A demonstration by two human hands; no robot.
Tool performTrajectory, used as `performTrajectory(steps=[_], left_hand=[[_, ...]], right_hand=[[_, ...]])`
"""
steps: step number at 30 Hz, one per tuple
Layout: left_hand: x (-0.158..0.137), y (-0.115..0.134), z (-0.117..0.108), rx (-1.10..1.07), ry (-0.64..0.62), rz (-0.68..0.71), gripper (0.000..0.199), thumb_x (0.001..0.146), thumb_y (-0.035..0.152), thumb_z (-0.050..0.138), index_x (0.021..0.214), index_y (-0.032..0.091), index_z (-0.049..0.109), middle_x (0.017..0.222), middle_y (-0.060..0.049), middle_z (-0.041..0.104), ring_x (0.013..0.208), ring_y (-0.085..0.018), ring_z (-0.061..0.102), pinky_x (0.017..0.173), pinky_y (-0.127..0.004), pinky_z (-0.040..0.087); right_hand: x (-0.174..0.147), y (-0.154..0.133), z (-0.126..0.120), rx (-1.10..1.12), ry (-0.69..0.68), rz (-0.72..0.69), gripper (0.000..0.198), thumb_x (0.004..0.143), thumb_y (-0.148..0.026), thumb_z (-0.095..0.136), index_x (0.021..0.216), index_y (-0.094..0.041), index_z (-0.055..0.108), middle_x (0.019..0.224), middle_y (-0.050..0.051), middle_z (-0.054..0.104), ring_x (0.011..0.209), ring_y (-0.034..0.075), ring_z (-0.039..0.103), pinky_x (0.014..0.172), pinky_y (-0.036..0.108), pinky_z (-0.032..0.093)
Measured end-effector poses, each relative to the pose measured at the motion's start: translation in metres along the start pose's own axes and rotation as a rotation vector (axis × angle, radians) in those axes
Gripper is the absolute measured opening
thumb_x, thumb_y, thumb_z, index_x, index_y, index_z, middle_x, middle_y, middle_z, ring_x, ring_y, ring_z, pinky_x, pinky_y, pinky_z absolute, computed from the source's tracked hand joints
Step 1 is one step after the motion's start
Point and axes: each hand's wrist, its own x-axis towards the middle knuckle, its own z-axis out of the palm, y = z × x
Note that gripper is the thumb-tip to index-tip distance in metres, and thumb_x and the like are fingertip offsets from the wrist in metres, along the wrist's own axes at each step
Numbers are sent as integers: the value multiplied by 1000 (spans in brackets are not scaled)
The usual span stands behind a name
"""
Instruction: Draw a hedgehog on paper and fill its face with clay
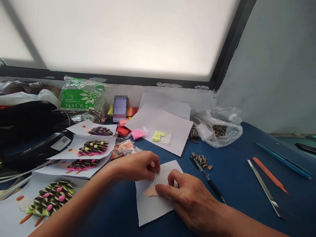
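Note:
A small white sheet of paper (149, 214) lies on the blue table with a thin curved outline drawn on it. A flat strip of peach modelling clay (149, 192) sits along the lower part of that outline. My right hand (191, 197) bends over the sheet, its thumb pressing the clay and its index finger curled close by. At the upper left part of the paper, my left hand (143, 164) has its fingers curled together with the tips down near the drawn line. Whatever may be between those fingertips is hidden.
Finished seed hedgehog pictures (53, 197) overlap at left. Sunflower seeds (202, 160) and a black pen (208, 179) lie right of the paper. Farther right are a craft knife (266, 189), an orange tool (270, 175) and blue tweezers (285, 160). Behind stands a seed bag (219, 128).

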Motion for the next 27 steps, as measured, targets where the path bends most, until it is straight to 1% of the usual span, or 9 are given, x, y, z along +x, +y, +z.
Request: performTrajectory(steps=[3, 9, 13, 16, 18, 22, 27], left_hand=[[0, 0, 0, -3, 8, 1, 23, 68, 20, 56, 89, 20, 65, 82, 0, 65, 71, -14, 59, 56, -21, 41], [0, 2, 0, -3, 1, 8, 24, 68, 20, 56, 90, 19, 65, 81, 1, 64, 69, -13, 58, 56, -20, 41], [-1, 2, -2, 0, -22, 13, 27, 66, 17, 54, 91, 19, 64, 76, 2, 62, 67, -12, 57, 54, -20, 40], [-3, 1, -5, -30, -61, 22, 34, 63, 13, 54, 95, 19, 65, 77, 3, 60, 70, -12, 57, 57, -19, 42], [-3, 0, -6, -51, -74, 14, 38, 61, 12, 55, 97, 19, 64, 78, 3, 60, 72, -13, 57, 58, -19, 43], [-2, -3, -6, -65, -82, 6, 39, 59, 11, 56, 96, 19, 64, 79, 3, 60, 73, -13, 57, 59, -19, 43], [-1, -2, -5, -60, -87, 10, 37, 61, 12, 56, 96, 19, 64, 78, 3, 60, 71, -13, 57, 57, -20, 43]], right_hand=[[-1, 1, 0, 60, 12, 17, 45, 86, -5, 42, 124, -25, 53, 100, 6, 50, 80, 16, 49, 68, 28, 38], [0, -1, -2, 34, -27, -2, 49, 83, -6, 45, 126, -29, 50, 97, 4, 48, 73, 15, 46, 66, 28, 37], [1, -3, -6, 41, -53, 16, 44, 84, -7, 45, 124, -25, 52, 97, 6, 49, 76, 17, 47, 67, 30, 39], [0, -4, -8, 76, -56, 33, 43, 86, -8, 42, 126, -21, 51, 101, 7, 51, 80, 18, 49, 71, 32, 42], [0, -6, -7, 123, -37, 40, 42, 87, -8, 41, 127, -17, 51, 104, 9, 52, 84, 19, 51, 74, 33, 44], [2, -11, -2, 218, 40, 30, 38, 85, -8, 40, 120, -12, 56, 106, 13, 52, 91, 21, 52, 79, 35, 46], [9, -18, 5, 286, 128, 28, 39, 86, -10, 38, 119, -11, 59, 98, 13, 52, 82, 21, 51, 71, 34, 47]])
